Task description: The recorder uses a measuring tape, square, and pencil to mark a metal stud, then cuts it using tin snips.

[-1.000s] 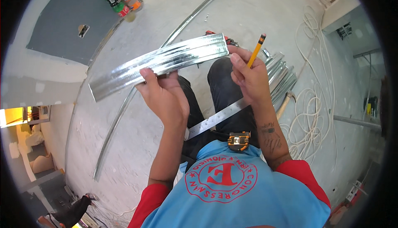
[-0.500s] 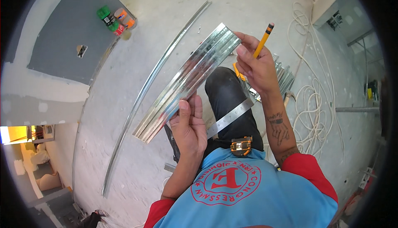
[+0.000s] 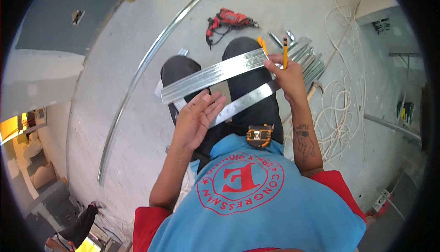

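I see the metal stud (image 3: 213, 74) has swung from steeply slanted to nearly level across centre frame, so it now looks squared up for handling; my right hand (image 3: 286, 75) pinches its right end, a pencil (image 3: 284, 52) upright between the fingers; my left hand (image 3: 197, 119) lies open, fingers spread under the stud's middle, touching a steel ruler (image 3: 243, 103) just below.

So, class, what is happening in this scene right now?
A person in a blue shirt holds a short metal stud across their thighs. The right hand holds one end and keeps a yellow pencil upright. The left hand lies open beneath it, over a steel ruler. A red drill lies on the concrete floor ahead.
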The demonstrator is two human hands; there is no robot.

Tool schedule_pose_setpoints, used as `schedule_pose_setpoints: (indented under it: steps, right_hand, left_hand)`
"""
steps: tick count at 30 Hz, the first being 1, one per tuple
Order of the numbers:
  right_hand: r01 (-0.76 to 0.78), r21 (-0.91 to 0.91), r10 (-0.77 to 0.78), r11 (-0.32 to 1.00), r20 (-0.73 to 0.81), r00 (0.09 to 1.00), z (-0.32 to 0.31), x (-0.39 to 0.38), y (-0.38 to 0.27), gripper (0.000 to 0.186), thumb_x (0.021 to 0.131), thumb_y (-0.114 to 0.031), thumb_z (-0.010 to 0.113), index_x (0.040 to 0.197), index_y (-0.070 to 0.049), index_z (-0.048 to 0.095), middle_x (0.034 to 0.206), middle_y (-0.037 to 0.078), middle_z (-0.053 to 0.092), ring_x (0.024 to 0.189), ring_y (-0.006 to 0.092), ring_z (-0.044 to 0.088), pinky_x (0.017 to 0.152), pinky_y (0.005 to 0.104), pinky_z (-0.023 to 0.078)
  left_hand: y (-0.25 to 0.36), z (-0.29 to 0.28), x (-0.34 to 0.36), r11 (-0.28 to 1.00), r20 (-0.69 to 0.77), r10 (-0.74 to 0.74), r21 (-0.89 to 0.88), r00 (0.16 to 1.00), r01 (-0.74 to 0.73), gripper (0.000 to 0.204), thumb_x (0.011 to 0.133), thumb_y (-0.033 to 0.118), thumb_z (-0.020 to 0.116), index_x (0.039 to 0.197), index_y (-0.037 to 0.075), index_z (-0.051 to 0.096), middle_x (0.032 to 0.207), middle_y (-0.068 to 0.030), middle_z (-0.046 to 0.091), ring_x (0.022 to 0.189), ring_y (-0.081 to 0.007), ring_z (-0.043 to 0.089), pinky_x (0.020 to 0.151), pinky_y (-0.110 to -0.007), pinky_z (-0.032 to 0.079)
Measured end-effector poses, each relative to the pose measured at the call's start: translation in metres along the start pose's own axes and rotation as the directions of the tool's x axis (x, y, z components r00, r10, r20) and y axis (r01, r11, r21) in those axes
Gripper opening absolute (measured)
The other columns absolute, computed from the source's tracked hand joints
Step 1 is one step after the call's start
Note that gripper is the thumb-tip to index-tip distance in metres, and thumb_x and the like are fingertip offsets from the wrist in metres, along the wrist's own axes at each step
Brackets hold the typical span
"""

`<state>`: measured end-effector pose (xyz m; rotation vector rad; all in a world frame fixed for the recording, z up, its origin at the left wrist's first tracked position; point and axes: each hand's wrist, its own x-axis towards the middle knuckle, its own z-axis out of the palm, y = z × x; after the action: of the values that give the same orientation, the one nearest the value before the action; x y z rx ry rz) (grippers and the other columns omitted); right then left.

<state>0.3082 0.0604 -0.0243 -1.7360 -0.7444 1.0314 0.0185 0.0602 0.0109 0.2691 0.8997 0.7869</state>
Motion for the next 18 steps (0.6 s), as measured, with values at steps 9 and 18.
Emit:
schedule_pose_setpoints:
  steps: [9,18]
  right_hand:
    - [0.034,-0.203,-0.028,0.979,0.032,0.999,-0.01,0.004,0.012,0.035,0.09,-0.03,0.082,0.113,-0.004,0.079,0.101,0.012,0.076,0.092,0.0177,0.069,0.084,0.0319,0.053]
    - [-0.009,-0.423,0.104,0.906,0.201,0.974,-0.062,-0.067,-0.004,0.038,0.09,-0.032,0.084,0.112,-0.002,0.078,0.105,0.012,0.077,0.094,0.0163,0.07,0.086,0.0326,0.054]
  left_hand:
    - [-0.013,-0.015,-0.009,-0.482,0.647,0.408,0.752,0.644,-0.449,0.07,0.084,0.016,0.086,0.148,0.007,0.057,0.146,-0.0185,0.058,0.132,-0.0384,0.058,0.108,-0.047,0.047]
    - [0.033,-0.025,0.074,-0.549,0.709,0.357,0.686,0.609,-0.477,0.067,0.081,0.017,0.086,0.142,0.004,0.061,0.126,-0.0187,0.065,0.117,-0.0383,0.062,0.101,-0.046,0.048]
